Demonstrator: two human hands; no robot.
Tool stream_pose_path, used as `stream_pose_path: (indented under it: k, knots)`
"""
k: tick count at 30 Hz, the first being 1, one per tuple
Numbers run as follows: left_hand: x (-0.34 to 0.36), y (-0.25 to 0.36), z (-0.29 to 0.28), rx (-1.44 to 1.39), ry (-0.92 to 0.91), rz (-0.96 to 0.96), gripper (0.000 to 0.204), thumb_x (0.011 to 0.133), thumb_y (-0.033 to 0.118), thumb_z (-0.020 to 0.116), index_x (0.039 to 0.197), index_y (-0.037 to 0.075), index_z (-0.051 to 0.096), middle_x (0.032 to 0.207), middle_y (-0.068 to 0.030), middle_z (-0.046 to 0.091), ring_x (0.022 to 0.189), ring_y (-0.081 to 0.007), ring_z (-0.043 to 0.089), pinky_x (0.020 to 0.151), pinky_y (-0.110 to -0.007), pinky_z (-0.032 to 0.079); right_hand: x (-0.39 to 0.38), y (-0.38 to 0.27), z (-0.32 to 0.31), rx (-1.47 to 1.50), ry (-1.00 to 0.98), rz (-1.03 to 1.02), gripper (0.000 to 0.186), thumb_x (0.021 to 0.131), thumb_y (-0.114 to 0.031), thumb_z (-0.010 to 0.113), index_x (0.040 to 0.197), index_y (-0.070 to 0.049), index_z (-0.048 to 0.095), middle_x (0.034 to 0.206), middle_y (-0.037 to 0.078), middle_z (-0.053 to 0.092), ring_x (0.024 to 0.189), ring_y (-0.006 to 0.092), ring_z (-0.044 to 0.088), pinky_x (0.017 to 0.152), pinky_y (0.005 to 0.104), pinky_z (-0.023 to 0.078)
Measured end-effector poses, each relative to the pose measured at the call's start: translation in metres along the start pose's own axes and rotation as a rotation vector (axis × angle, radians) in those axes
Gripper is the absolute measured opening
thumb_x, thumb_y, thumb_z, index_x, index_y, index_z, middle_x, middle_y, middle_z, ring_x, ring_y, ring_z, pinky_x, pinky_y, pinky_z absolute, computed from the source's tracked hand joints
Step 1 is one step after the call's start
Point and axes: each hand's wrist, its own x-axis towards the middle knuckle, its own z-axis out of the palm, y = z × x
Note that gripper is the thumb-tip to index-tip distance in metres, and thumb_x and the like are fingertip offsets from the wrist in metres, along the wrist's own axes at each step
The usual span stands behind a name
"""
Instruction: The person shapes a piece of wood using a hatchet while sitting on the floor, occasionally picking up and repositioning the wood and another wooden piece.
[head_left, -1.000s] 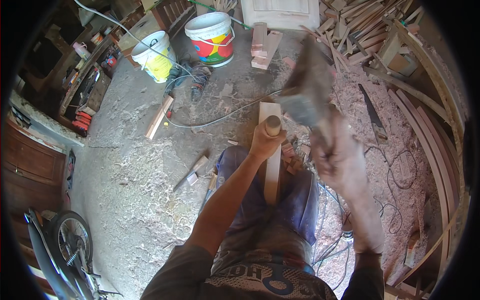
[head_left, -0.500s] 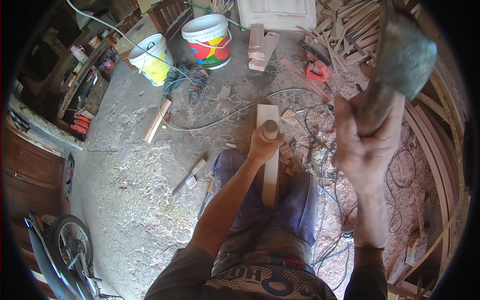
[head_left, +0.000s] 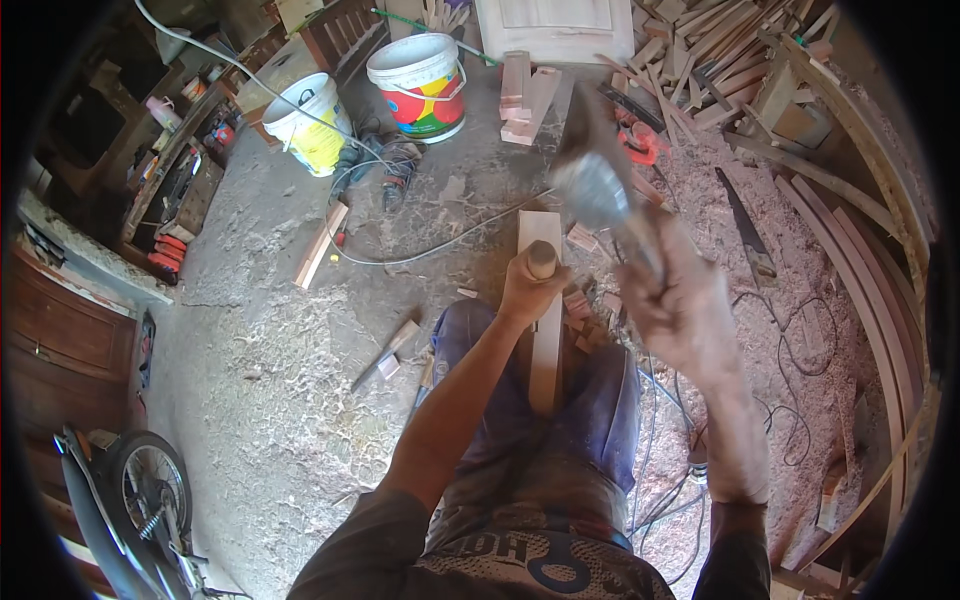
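My left hand (head_left: 530, 293) is closed around the round wooden handle of a chisel (head_left: 541, 259), held upright over a pale wooden beam (head_left: 546, 360). The hand hides its blade. The beam runs lengthwise between my knees. My right hand (head_left: 680, 300) grips a hatchet (head_left: 595, 190) by its handle, to the right of and above the chisel. Its heavy metal head is smeared by motion, with the blunt back toward me and the wedge pointing away. The head is apart from the chisel's top. Small wood offcuts (head_left: 582, 315) lie right beside the beam.
Two paint buckets (head_left: 417, 90) and corded power tools (head_left: 398, 170) stand at the back left. A handsaw (head_left: 745, 225) lies on shavings at right, near cables and long boards (head_left: 850, 270). Another chisel-like tool (head_left: 388, 352) is by my left knee. A motorcycle (head_left: 130, 500) stands lower left.
My right hand has swung the hatchet left and lower, from the far right toward the chisel. My left hand stays on the chisel over the beam.
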Motion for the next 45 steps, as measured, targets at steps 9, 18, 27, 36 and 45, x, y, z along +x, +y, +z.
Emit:
stream_pose_path:
  k: [9, 18, 27, 36, 45]
  knots:
    - [0.000, -0.051, -0.004, 0.284, 0.042, 0.460, 0.018, 0.078, 0.009, 0.076, 0.092, 0.005, 0.066, 0.079, -0.0019, 0.066, 0.072, -0.0097, 0.063, 0.065, -0.030, 0.051, -0.022, 0.074, 0.071, -0.481, -0.443, -0.012, 0.034, 0.082, -0.004, 0.065, 0.112, -0.004, 0.048, 0.079, 0.020, 0.068, 0.065, 0.0357, 0.070, 0.055, 0.0463, 0.057]
    - [-0.003, -0.010, -0.003, 0.060, -0.013, -0.011, 0.015, 0.079, 0.010, 0.073, 0.092, 0.003, 0.067, 0.081, -0.0011, 0.067, 0.076, -0.0093, 0.063, 0.069, -0.030, 0.052, 0.000, 0.024, 0.033, -0.007, 0.046, -0.032, 0.052, 0.078, 0.002, 0.063, 0.126, -0.007, 0.046, 0.071, 0.017, 0.065, 0.061, 0.0393, 0.067, 0.056, 0.0474, 0.057]
    - [-0.050, -0.017, 0.005, 0.103, -0.080, 0.143, 0.026, 0.081, 0.008, 0.077, 0.104, 0.003, 0.065, 0.088, -0.0044, 0.069, 0.084, -0.0143, 0.067, 0.077, -0.032, 0.054, -0.067, 0.088, 0.071, -0.112, -0.265, 0.297, 0.039, 0.087, -0.012, 0.064, 0.122, -0.003, 0.048, 0.081, 0.030, 0.068, 0.077, 0.0497, 0.068, 0.069, 0.0544, 0.057]
    - [-0.002, -0.007, -0.028, -0.168, 0.148, 0.105, 0.022, 0.080, -0.002, 0.074, 0.087, 0.007, 0.055, 0.074, -0.0028, 0.060, 0.063, -0.0107, 0.059, 0.056, -0.027, 0.047, -0.180, 0.109, 0.108, 0.343, -0.002, 0.698, 0.031, 0.082, -0.011, 0.072, 0.107, -0.001, 0.056, 0.068, 0.005, 0.052, 0.058, 0.0206, 0.050, 0.055, 0.0390, 0.044]
    - [-0.006, 0.005, -0.013, 0.023, 0.046, 0.195, 0.019, 0.081, -0.002, 0.073, 0.082, 0.006, 0.055, 0.072, -0.0003, 0.058, 0.062, -0.0088, 0.058, 0.054, -0.027, 0.046, -0.202, 0.124, 0.116, 0.470, 0.074, 0.809, 0.041, 0.080, -0.013, 0.071, 0.116, 0.001, 0.056, 0.073, 0.006, 0.056, 0.060, 0.0147, 0.053, 0.053, 0.0330, 0.044]
